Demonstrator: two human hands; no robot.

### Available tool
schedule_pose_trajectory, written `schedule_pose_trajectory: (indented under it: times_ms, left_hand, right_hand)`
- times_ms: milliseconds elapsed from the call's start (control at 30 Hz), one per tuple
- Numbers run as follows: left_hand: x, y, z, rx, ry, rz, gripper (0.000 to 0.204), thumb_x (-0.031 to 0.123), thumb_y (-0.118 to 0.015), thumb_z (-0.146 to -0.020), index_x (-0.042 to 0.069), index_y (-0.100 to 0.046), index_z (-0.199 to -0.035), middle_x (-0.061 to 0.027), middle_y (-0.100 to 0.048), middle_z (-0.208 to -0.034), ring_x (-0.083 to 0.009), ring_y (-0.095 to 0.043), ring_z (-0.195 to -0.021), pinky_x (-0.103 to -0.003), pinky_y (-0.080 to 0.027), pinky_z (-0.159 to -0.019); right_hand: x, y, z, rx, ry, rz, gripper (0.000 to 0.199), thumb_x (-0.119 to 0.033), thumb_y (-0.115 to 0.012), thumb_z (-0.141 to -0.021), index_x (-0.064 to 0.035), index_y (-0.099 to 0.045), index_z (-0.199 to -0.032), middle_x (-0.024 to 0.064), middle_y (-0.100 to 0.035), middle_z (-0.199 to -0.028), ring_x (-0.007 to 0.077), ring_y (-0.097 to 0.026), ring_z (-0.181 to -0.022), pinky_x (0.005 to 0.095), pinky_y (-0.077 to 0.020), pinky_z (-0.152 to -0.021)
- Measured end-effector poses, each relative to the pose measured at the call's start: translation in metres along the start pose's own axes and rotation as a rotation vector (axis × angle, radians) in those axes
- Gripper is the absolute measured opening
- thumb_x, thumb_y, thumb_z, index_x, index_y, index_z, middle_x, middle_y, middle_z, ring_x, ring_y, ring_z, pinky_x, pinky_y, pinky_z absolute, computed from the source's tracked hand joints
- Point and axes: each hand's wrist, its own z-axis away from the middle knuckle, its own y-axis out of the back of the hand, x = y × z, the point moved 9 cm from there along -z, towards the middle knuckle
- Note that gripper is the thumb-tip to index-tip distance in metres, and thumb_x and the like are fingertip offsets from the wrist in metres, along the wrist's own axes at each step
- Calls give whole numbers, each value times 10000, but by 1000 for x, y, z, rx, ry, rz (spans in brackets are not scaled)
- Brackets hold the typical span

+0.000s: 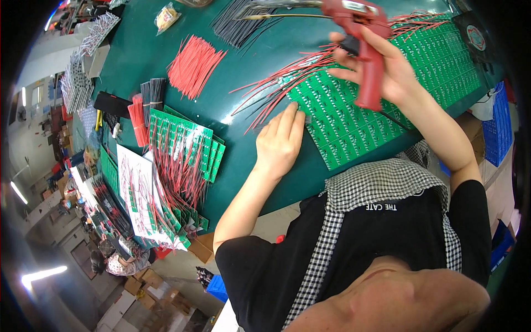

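My right hand (387, 69) grips the red handle of a soldering gun (369, 61), raised over the boards. Its long metal tip points left. My left hand (281, 141) is at the near-left corner of a green circuit-board panel (354, 122); its fingers are together and bent down, the thumb hidden. What lies under those fingers I cannot make out, though dark strands show beside them. Red and black wires (287, 77) fan out leftward from the panel's far-left edge, and more red wires (415, 23) lie along its far side.
On the green table (232, 160) lie a pile of red wires (193, 66), black wires (240, 25), and a small plastic bag (166, 18). Wired boards (180, 141) are stacked at the left, next to bundled wires (138, 119). A dark device (474, 34) sits far right; a blue crate (496, 124) stands beyond.
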Motion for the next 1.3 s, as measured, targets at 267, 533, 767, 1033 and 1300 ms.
schedule_pose_trajectory:
  times_ms: [267, 533, 767, 1033, 1300]
  left_hand:
    - [-26, -7, -8, -34, -74, -127, 260, 78, -560, -653, 27, -589, -906, -29, -527, -773, -126, -540, -681, -207, -443, -513]
    - [-36, -4, -11, -6, 58, 18, 250, 19, -604, -641, 45, -633, -888, -42, -549, -770, -165, -543, -630, -270, -452, -544]
    - [-44, -5, -7, 7, 36, 133, 260, 54, -584, -624, 68, -607, -882, -22, -516, -781, -138, -538, -676, -231, -461, -504]
    - [-40, -2, -7, 38, 11, 90, 258, 58, -587, -611, 49, -603, -868, -29, -512, -769, -132, -536, -672, -217, -460, -496]
    - [-37, -5, -8, 30, 11, 43, 259, 55, -587, -614, 44, -607, -871, -27, -498, -752, -128, -529, -662, -219, -457, -494]
  right_hand:
    - [-6, -13, 87, 298, 36, 754, 468, -196, -560, -790, 29, -408, -1171, 141, -557, -1035, 94, -496, -581, 207, -425, -514]
    - [16, -3, 112, 373, -174, 954, 368, -48, -599, -773, -28, -491, -1125, 43, -560, -984, 51, -449, -694, 201, -398, -624]
    - [30, 1, 110, 354, -254, 1023, 328, -73, -621, -779, -49, -520, -1090, 17, -561, -945, 66, -482, -744, 219, -412, -662]
    - [32, -5, 117, 440, -270, 1075, 307, -71, -623, -780, -43, -524, -1069, 19, -558, -910, 74, -506, -773, 224, -425, -680]
    - [28, -3, 112, 332, -262, 1260, 352, -81, -646, -760, -39, -521, -1086, 13, -542, -870, 82, -491, -732, 226, -414, -654]
